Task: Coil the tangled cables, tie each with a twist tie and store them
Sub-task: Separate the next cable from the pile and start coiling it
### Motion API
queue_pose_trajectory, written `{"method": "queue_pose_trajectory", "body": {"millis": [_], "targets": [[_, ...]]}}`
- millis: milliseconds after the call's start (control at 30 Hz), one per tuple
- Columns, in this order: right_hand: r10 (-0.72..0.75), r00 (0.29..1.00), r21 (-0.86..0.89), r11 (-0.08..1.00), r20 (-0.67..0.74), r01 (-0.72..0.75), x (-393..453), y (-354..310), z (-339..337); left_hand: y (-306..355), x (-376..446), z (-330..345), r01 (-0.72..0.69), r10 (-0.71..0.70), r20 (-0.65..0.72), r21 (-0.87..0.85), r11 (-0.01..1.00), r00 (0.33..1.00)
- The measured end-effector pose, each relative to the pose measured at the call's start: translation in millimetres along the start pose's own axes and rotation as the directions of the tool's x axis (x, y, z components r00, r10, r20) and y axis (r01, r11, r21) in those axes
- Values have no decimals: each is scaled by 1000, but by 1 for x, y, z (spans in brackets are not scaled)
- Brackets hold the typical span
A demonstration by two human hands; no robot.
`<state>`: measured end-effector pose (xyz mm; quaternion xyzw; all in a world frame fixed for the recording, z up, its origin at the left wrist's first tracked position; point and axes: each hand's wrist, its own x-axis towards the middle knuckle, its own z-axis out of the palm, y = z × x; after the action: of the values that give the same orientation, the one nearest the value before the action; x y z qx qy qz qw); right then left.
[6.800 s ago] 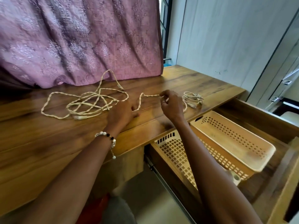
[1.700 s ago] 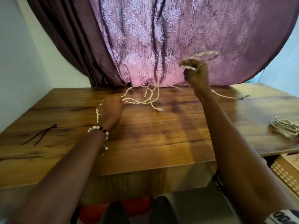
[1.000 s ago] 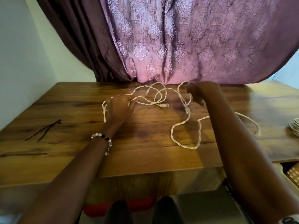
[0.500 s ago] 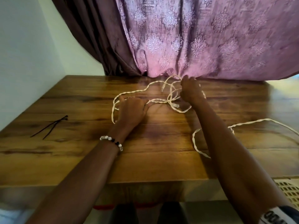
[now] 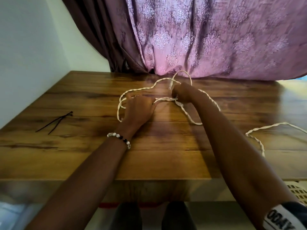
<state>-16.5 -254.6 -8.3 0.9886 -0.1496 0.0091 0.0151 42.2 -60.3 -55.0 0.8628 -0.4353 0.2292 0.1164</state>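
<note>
While left hand (image 5: 138, 107) stays pinning cable (image 5: 141, 89), right hand (image 5: 181, 92) grip now clamped on strand, nearer left.

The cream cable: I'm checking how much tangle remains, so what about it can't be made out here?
Head view:
- cream cable run under the right forearm: hidden.
- Its far-right stretch: cut off by the frame edge.
- Grip of left hand and right hand: fingers curl out of sight.
- Connector near the curtain: blurred.

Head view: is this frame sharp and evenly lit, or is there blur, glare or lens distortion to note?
Head view: wide-angle bending curves the table edges; soft glare on the wood near the curtain; both hands, left hand and right hand, and the cable slightly soft; bottom-left corner blurred; overall lighting dim and warm.
</note>
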Motion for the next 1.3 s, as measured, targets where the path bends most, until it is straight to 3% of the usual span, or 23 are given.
{"method": "queue_pose_trajectory", "body": {"millis": [267,400,467,533,600,667,733,833,1000,1067,1133,1200,1233,1300], "targets": [[34,992,65,998,-124,-26,5,26,13,0,2,4,-4,5,7,-44,999,1000],[157,926,131,984,-342,-118,10,35,11,0,2,3,-7,9,25,-55,998,1000],[210,838,177,975,-504,-138,11,38,8,-1,3,3,7,-6,24,-55,998,1000],[306,682,300,945,-664,-132,9,42,0,-1,3,3,-3,5,43,-30,1000,999],[507,523,540,836,-685,-103,6,46,-15,0,3,3,-20,21,65,-12,1000,998],[604,436,657,753,-667,-38,4,46,-27,0,2,2,-19,20,52,-16,1000,998],[619,460,695,719,-636,-6,0,44,-33,0,1,3,-5,6,23,-41,999,1000],[653,485,706,702,-581,-99,-10,47,-29,-1,-1,2,26,-27,-19,-63,998,999],[766,485,581,639,-422,-504,-37,64,-28,4,-3,-5,106,-103,-84,35,994,991],[784,460,520,621,-417,-587,-46,66,-37,5,-3,-7,158,-151,-101,70,985,983],[755,425,544,655,-499,-524,-55,67,-48,6,-5,-9,198,-188,-131,69,978,973],[689,428,613,721,-586,-322,-65,64,-60,7,-7,-9,221,-213,-149,40,974,966],[638,478,618,753,-604,-224,-70,59,-65,8,-8,-10,231,-225,-150,22,973,963],[471,701,569,815,-536,-112,-86,42,-73,10,-13,-13,240,-233,-170,20,971,957]]}}
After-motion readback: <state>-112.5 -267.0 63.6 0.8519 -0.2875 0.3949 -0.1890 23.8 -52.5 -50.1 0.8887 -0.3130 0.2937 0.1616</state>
